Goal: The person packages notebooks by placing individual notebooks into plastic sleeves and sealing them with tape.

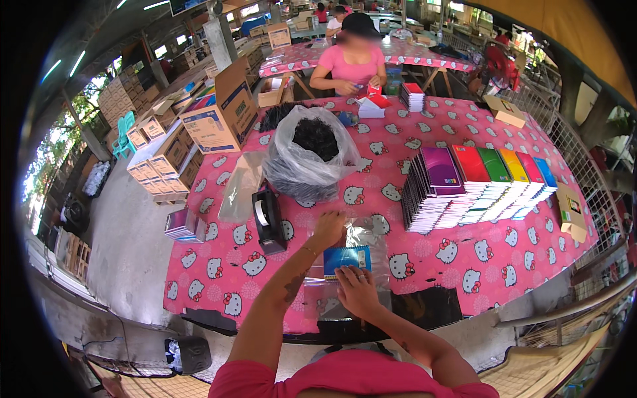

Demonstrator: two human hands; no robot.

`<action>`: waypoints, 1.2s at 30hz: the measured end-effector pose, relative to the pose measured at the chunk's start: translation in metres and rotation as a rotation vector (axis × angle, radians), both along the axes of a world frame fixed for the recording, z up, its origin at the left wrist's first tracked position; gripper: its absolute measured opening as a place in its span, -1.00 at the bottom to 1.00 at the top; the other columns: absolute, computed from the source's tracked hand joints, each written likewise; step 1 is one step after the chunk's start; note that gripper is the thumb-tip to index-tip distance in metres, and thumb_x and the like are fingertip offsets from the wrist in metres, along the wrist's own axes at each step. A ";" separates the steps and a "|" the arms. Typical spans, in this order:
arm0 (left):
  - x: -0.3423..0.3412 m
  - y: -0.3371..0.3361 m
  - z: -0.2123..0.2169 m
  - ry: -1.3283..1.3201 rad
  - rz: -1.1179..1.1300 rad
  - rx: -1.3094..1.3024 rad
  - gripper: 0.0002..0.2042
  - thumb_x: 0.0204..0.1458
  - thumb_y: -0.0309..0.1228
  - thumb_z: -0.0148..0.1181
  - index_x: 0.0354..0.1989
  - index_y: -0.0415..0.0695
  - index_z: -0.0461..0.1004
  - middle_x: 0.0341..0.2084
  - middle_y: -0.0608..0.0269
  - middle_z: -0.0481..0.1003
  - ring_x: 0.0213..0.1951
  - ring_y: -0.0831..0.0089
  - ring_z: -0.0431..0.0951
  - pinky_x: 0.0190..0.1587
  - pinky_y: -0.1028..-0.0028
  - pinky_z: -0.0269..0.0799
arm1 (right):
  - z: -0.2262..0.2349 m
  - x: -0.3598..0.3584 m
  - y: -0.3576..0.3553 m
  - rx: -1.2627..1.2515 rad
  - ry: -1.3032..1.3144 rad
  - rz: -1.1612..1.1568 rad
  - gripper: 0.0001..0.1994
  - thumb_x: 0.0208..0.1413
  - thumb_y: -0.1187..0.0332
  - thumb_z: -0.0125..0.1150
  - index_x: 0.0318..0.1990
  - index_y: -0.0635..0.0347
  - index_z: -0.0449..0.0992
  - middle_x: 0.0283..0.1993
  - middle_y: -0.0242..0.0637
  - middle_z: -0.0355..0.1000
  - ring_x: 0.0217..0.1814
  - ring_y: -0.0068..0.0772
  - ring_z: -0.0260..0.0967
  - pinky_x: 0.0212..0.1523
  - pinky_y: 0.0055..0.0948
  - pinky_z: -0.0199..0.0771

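Note:
A small blue spiral notebook [347,257] lies in front of me on a clear plastic bag [369,233], or partly inside it; I cannot tell which. My right hand [358,290] rests on the notebook's near part, fingers spread and pressing down. Just beyond the notebook, my left hand [329,229] has its fingers bent over the plastic and seems to grip it; the fingertips are hidden. Left of that hand stands a black tape dispenser [269,225] with a roll in it. Flat clear plastic bags [242,189] lie beyond the dispenser.
A big plastic sack [282,159] of black coils stands mid-table. Stacked spiral notebooks [458,189] in several colours are at the right, a smaller stack [186,225] at the left edge. Cartons [222,116] stand far left. Across the table, a person [352,63] handles red notebooks.

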State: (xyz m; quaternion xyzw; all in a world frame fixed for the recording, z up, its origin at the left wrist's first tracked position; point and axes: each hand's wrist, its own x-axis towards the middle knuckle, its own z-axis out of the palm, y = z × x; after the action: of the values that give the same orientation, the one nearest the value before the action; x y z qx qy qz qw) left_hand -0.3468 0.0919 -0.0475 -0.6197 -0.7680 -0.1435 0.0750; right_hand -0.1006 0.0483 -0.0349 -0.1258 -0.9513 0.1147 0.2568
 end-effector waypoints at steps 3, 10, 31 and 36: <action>-0.001 -0.001 -0.006 0.032 0.021 -0.102 -0.77 -0.05 -0.37 0.18 -0.20 -0.11 0.53 -0.21 0.09 0.54 -0.07 0.11 0.52 0.00 0.12 0.38 | 0.000 0.000 0.000 0.005 0.005 0.011 -0.46 0.03 0.28 0.21 0.22 0.12 0.38 0.23 -0.25 0.31 0.28 -0.20 0.25 0.25 0.02 0.19; 0.009 0.004 0.011 0.075 -0.076 -0.077 -0.79 -0.03 -0.36 0.18 -0.23 -0.13 0.52 -0.30 0.14 0.56 -0.11 0.15 0.53 -0.02 0.13 0.31 | -0.003 0.005 0.003 0.028 0.003 0.020 -0.44 0.00 0.29 0.22 0.23 0.14 0.38 0.24 -0.26 0.31 0.28 -0.21 0.25 0.25 0.00 0.19; 0.062 -0.069 0.066 0.157 -0.242 -0.122 -0.74 -0.04 -0.38 0.19 -0.13 -0.06 0.53 -0.20 0.12 0.59 -0.14 0.20 0.62 -0.02 0.27 0.49 | 0.000 -0.001 -0.005 0.080 -0.007 -0.040 -0.45 -0.04 0.25 0.25 0.16 0.21 0.43 0.24 -0.18 0.27 0.33 -0.11 0.19 0.31 0.08 0.15; 0.096 -0.094 0.036 -0.017 -0.163 -0.076 -0.79 -0.03 -0.45 0.18 -0.18 -0.11 0.51 -0.19 0.15 0.58 -0.15 0.20 0.62 -0.06 0.27 0.53 | -0.022 -0.002 -0.003 0.182 -0.051 -0.047 -0.53 -0.04 0.21 0.26 0.06 0.21 0.50 0.23 -0.11 0.30 0.37 -0.03 0.17 0.34 0.21 0.10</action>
State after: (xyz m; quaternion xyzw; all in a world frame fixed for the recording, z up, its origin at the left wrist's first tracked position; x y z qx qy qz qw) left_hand -0.2513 -0.0020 -0.0117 -0.6811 -0.7206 -0.1253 0.0329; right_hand -0.1028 0.0456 -0.0567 -0.1269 -0.9608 0.0183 0.2457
